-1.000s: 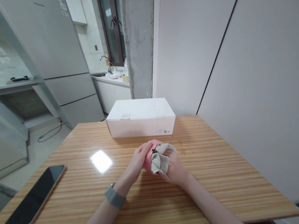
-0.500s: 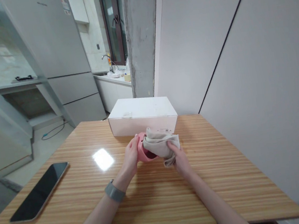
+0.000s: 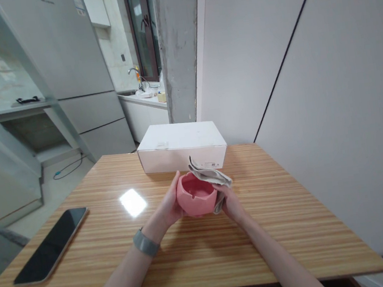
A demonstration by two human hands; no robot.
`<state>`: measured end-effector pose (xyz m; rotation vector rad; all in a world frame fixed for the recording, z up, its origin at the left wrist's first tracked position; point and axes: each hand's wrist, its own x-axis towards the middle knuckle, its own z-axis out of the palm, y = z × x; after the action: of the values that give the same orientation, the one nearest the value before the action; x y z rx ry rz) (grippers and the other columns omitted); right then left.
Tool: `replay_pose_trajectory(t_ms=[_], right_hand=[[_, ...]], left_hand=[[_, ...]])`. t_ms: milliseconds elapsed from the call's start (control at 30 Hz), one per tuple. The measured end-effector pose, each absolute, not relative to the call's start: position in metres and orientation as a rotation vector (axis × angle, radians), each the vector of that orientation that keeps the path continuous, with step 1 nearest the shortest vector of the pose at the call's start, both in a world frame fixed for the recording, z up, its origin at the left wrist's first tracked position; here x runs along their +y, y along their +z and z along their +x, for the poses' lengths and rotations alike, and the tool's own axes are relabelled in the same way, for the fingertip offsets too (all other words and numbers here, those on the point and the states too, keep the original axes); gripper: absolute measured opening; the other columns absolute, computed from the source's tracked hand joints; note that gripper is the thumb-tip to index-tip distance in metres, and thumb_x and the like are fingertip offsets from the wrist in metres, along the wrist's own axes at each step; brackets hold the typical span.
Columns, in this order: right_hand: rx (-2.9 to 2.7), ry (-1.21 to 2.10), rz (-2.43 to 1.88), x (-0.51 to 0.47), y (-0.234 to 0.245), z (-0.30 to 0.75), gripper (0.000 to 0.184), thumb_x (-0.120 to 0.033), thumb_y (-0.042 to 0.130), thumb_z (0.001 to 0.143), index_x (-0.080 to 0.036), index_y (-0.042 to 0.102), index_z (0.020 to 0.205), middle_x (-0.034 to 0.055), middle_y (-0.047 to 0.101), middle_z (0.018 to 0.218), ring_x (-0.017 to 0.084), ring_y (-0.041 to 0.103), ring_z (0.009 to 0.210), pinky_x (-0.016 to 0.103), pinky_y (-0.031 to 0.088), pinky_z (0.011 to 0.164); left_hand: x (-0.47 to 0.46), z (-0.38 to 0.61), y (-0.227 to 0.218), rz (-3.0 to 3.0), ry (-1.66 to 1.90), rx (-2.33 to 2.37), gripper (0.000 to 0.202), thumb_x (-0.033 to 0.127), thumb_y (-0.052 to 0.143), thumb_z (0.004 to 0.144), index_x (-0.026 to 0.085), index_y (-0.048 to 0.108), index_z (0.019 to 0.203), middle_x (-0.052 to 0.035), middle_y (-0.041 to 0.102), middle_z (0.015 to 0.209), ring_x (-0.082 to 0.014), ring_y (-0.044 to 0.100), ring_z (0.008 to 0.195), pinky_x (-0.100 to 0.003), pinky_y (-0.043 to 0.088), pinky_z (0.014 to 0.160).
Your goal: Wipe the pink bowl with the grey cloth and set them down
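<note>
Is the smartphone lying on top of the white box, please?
No, the smartphone lies flat on the table, well left of the white box.

On the table (image 3: 294, 224), the bowl (image 3: 197, 199) is mid-frame between the left hand (image 3: 171, 207) and the right hand (image 3: 230, 202), with the cloth (image 3: 210, 175) at its right rim, the box (image 3: 181, 146) just behind and the phone (image 3: 51, 244) at lower left.

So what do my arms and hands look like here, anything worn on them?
Both forearms are bare, with no sleeves in view and no gloves. The left hand has a grey band around its wrist, like a watch strap. The right hand and wrist wear nothing; no rings show.
</note>
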<state>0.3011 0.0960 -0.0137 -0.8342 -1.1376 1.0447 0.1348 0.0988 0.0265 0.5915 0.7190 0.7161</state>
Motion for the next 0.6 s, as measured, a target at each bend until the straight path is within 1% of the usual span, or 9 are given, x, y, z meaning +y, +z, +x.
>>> replay_pose_trajectory(t_ms=[100,167,233,333,400,467,533,600], right_hand=[[-1.085,1.181,-0.791,0.096,-0.011,0.296,0.033,-0.045,0.059,0.077,-0.023,0.067,0.100,0.0023,0.070,0.101,0.023,0.061,0.104,0.041,0.044,0.097],[-1.034,1.143,-0.813,0.096,-0.010,0.292,0.035,-0.047,0.057,0.079,-0.022,0.065,0.103,0.0029,0.068,0.106,0.022,0.059,0.108,0.041,0.039,0.102],[-0.989,1.086,-0.868,0.094,-0.010,0.289,0.039,-0.049,0.055,0.081,-0.021,0.063,0.107,0.0035,0.066,0.112,0.021,0.056,0.113,0.041,0.033,0.106],[-0.991,1.023,-0.951,0.089,-0.013,0.283,0.043,-0.050,0.052,0.083,-0.020,0.059,0.115,0.0045,0.060,0.123,0.020,0.048,0.122,0.042,0.024,0.111],[-1.067,0.996,-0.934,0.084,-0.013,0.279,0.045,-0.049,0.050,0.085,-0.021,0.055,0.120,0.0044,0.056,0.128,0.019,0.042,0.127,0.041,0.020,0.113],[-1.144,0.971,-0.880,0.081,-0.013,0.275,0.046,-0.047,0.048,0.086,-0.022,0.050,0.125,0.0040,0.053,0.131,0.017,0.038,0.129,0.040,0.019,0.113],[-1.163,0.929,-0.858,0.079,-0.011,0.274,0.047,-0.044,0.047,0.088,-0.022,0.046,0.129,0.0044,0.051,0.133,0.015,0.037,0.130,0.039,0.020,0.113],[-1.102,0.863,-0.877,0.081,-0.011,0.276,0.047,-0.043,0.046,0.088,-0.022,0.045,0.130,0.0050,0.050,0.133,0.016,0.036,0.131,0.039,0.021,0.113]], left_hand=[[0.100,0.139,0.023,0.614,0.806,0.816,0.065,0.070,0.047,0.073,0.021,0.062,0.113,-0.0092,0.069,0.103,-0.0246,0.066,0.079,-0.035,0.055,0.062],[0.102,0.140,0.019,0.622,0.902,0.851,0.061,0.067,0.050,0.074,0.019,0.064,0.109,-0.0087,0.070,0.102,-0.0223,0.066,0.082,-0.031,0.054,0.066],[0.104,0.141,0.015,0.612,0.962,0.873,0.058,0.064,0.050,0.076,0.019,0.064,0.109,-0.0085,0.069,0.105,-0.0218,0.065,0.087,-0.029,0.054,0.068],[0.106,0.142,0.012,0.552,0.995,0.916,0.059,0.063,0.044,0.080,0.019,0.059,0.115,-0.0105,0.066,0.111,-0.0246,0.065,0.093,-0.035,0.054,0.070],[0.105,0.144,0.013,0.521,1.044,0.867,0.058,0.061,0.039,0.084,0.019,0.055,0.121,-0.0122,0.064,0.115,-0.0258,0.064,0.097,-0.038,0.054,0.075],[0.103,0.148,0.016,0.529,1.136,0.702,0.053,0.055,0.036,0.089,0.021,0.050,0.126,-0.0109,0.060,0.122,-0.0239,0.060,0.107,-0.038,0.051,0.085],[0.099,0.153,0.020,0.559,1.197,0.536,0.044,0.045,0.038,0.091,0.025,0.046,0.129,-0.0060,0.055,0.130,-0.0196,0.053,0.116,-0.034,0.046,0.095],[0.096,0.157,0.022,0.587,1.151,0.479,0.041,0.041,0.040,0.091,0.027,0.046,0.129,-0.0031,0.053,0.132,-0.0178,0.050,0.120,-0.032,0.043,0.098]])
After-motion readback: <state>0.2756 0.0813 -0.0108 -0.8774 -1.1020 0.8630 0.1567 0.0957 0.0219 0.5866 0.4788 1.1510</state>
